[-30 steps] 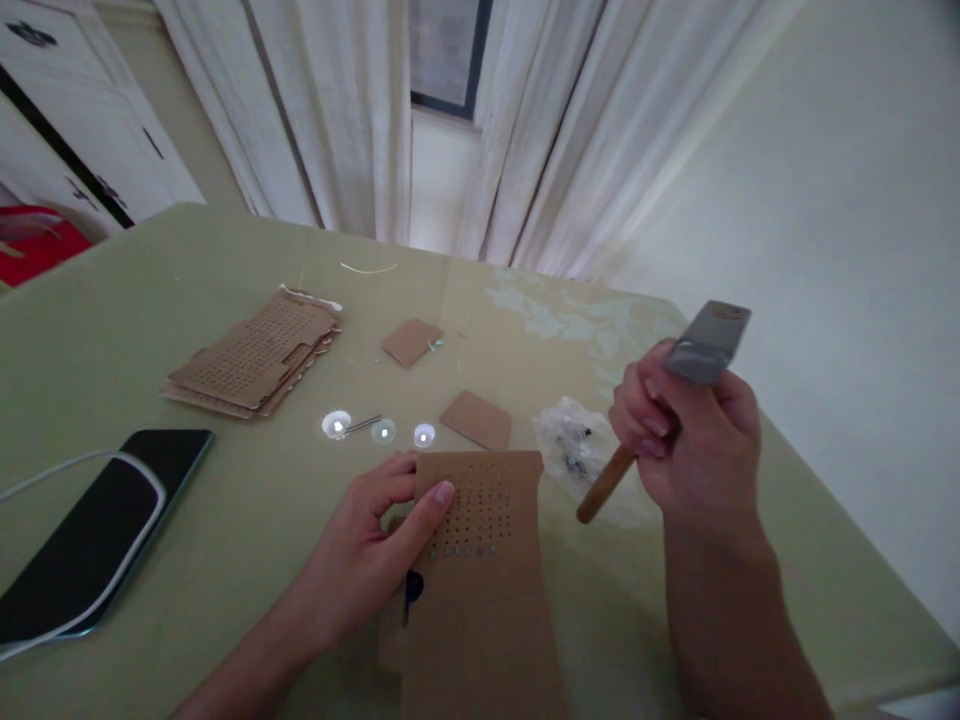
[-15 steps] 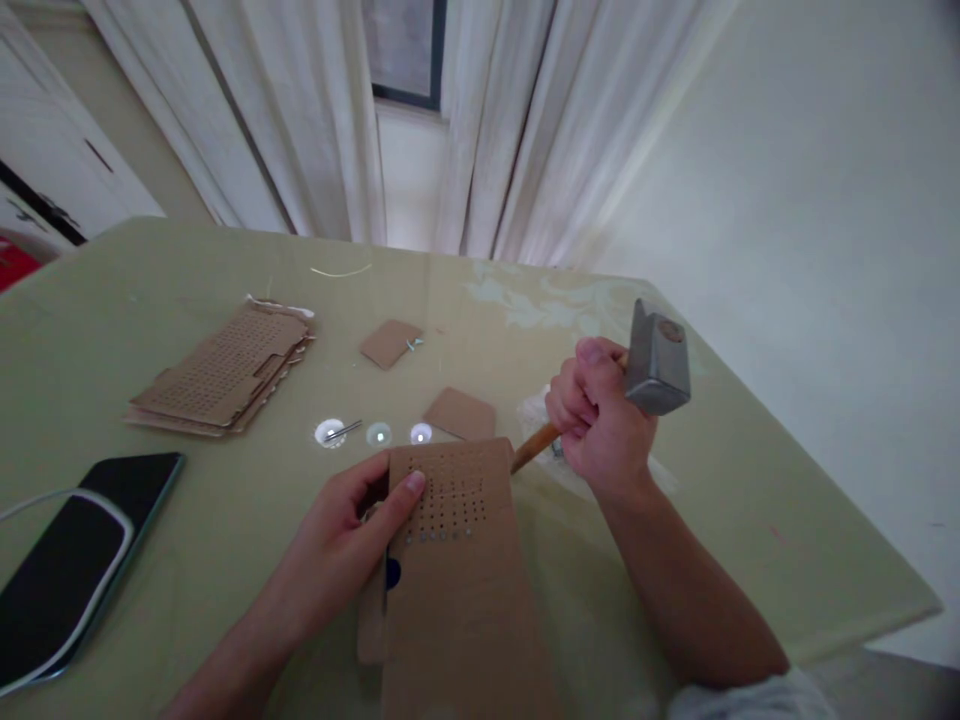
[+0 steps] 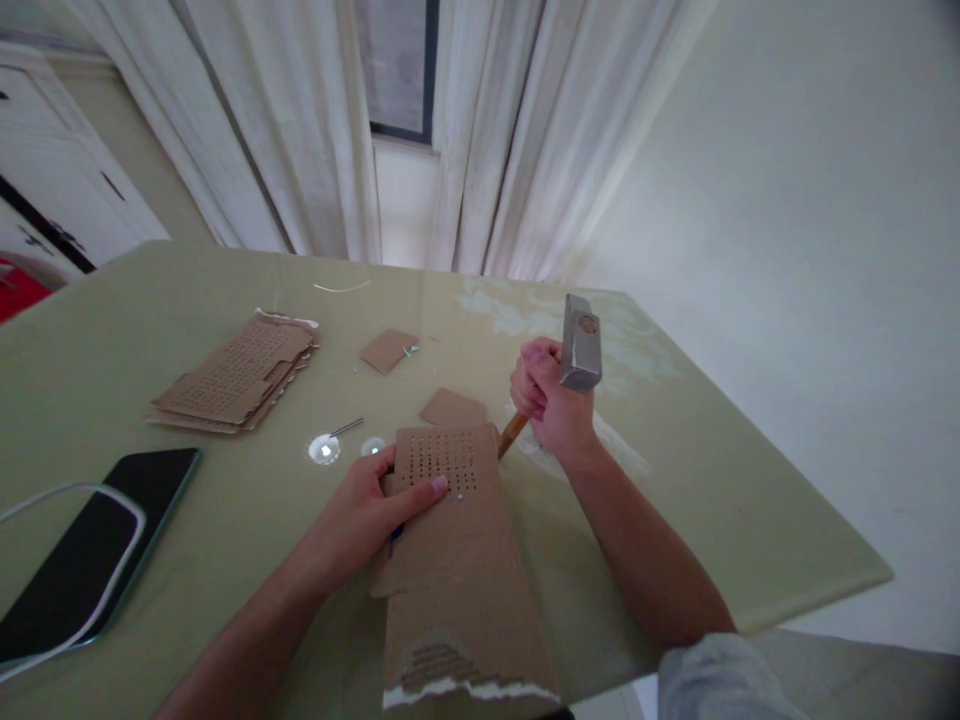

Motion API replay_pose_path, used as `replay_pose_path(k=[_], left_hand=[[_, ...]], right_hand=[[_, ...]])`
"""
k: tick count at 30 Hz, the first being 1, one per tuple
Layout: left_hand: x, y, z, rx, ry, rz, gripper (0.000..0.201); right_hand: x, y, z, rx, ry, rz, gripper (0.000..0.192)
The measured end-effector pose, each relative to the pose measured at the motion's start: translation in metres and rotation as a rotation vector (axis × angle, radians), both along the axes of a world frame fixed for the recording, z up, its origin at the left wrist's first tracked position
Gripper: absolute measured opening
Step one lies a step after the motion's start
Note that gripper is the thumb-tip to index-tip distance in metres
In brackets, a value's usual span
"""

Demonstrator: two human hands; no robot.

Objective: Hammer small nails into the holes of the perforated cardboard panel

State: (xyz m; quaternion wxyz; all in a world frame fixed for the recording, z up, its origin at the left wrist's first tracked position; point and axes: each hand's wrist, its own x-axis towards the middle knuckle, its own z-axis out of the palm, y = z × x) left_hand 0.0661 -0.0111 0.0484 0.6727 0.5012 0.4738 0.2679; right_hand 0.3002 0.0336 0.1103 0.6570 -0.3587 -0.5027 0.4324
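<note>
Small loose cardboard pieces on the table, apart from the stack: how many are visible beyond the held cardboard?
2. The nearer piece is just beyond the held cardboard; the farther piece is right of the stack. Others may be hidden.

- Your camera is worn on your head; it looks forward and down across the table (image 3: pixel 697 510).
- Your left hand (image 3: pixel 367 512) and your right hand (image 3: pixel 556 405) are seen from above, near to the lens, around the middle of the view.
- At the top, your view reaches to the curtains (image 3: pixel 300 130) and the window (image 3: pixel 397 75), farther away.
- The wall (image 3: pixel 787 220) fills its right side; the left edge cuts the cabinet (image 3: pixel 67 165).
</note>
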Motion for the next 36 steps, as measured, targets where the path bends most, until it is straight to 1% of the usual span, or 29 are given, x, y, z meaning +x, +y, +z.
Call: replay_pose_path(k=[4,8,11,13,14,16,17,19,21,22,23,25,27,29,32,33,36], left_hand=[[0.001,0.003,-0.001,0.028,-0.015,0.022,0.061],[-0.002,0.011,-0.004,0.021,-0.025,0.054,0.065],[-0.004,0.018,-0.004,0.050,-0.015,0.030,0.063],[-0.005,0.020,-0.004,0.075,0.004,-0.005,0.061],[-0.005,0.020,-0.004,0.091,0.018,-0.023,0.061],[-0.007,0.021,-0.003,0.134,0.058,-0.054,0.063],[-0.008,0.022,-0.003,0.165,0.085,-0.065,0.065],[-0.014,0.027,-0.002,0.245,0.148,-0.072,0.066],[-0.023,0.037,-0.004,0.342,0.228,-0.041,0.071],[-0.030,0.043,-0.006,0.395,0.280,-0.003,0.072],[-0.037,0.050,-0.009,0.448,0.342,0.047,0.071],[-0.052,0.063,-0.019,0.553,0.496,0.167,0.062],[-0.065,0.071,-0.030,0.638,0.646,0.247,0.052],[-0.073,0.074,-0.042,0.702,0.753,0.256,0.047],[-0.076,0.072,-0.055,0.765,0.846,0.200,0.045],[-0.075,0.070,-0.057,0.775,0.867,0.178,0.044],[-0.072,0.068,-0.062,0.792,0.913,0.123,0.041]], right_hand=[[0.000,0.004,0.001,-0.016,-0.023,-0.034,0.069],[-0.001,0.005,-0.007,-0.031,-0.055,-0.038,0.070],[0.000,0.004,-0.024,-0.072,-0.109,-0.017,0.070],[0.003,0.002,-0.039,-0.105,-0.144,-0.011,0.065],[0.005,0.001,-0.047,-0.119,-0.159,-0.015,0.057],[0.009,-0.002,-0.063,-0.153,-0.186,-0.027,0.036],[0.012,-0.004,-0.071,-0.169,-0.196,-0.037,0.030],[0.017,-0.010,-0.084,-0.199,-0.216,-0.044,0.027],[0.023,-0.017,-0.094,-0.210,-0.228,-0.057,0.029],[0.025,-0.021,-0.098,-0.209,-0.230,-0.066,0.031],[0.028,-0.024,-0.102,-0.203,-0.232,-0.074,0.031],[0.034,-0.033,-0.109,-0.184,-0.233,-0.090,0.030],[0.038,-0.043,-0.112,-0.159,-0.231,-0.103,0.028],[0.041,-0.054,-0.111,-0.137,-0.230,-0.104,0.035],[0.043,-0.067,-0.100,-0.134,-0.224,-0.128,0.061],[0.043,-0.069,-0.095,-0.143,-0.223,-0.144,0.066],[0.043,-0.072,-0.081,-0.173,-0.228,-0.185,0.069]])
